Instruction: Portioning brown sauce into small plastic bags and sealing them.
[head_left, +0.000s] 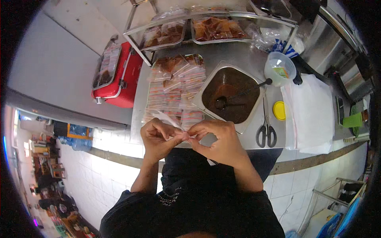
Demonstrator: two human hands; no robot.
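Note:
My left hand (pixel 162 138) and my right hand (pixel 218 139) meet fingertip to fingertip at the table's front edge, pinching a small clear plastic bag (pixel 168 119) between them. The bag is seen nearly edge-on; what it holds is hidden. Just beyond, a tray of filled zip bags (pixel 175 86) lies on the steel table (pixel 235 53). Right of it stands a square metal pan of dark brown sauce (pixel 235 86), with a black ladle (pixel 221 102) resting in it. Black-handled scissors (pixel 265 134) lie beside the pan, near a yellow lid (pixel 279 110).
White plastic sheets (pixel 309 116) hang over the front edge at right, below a translucent tub (pixel 279 68). A metal rack (pixel 208 15) holds trays of filled bags (pixel 218 28) at the back. A red cooler (pixel 126 86) stands left of the table.

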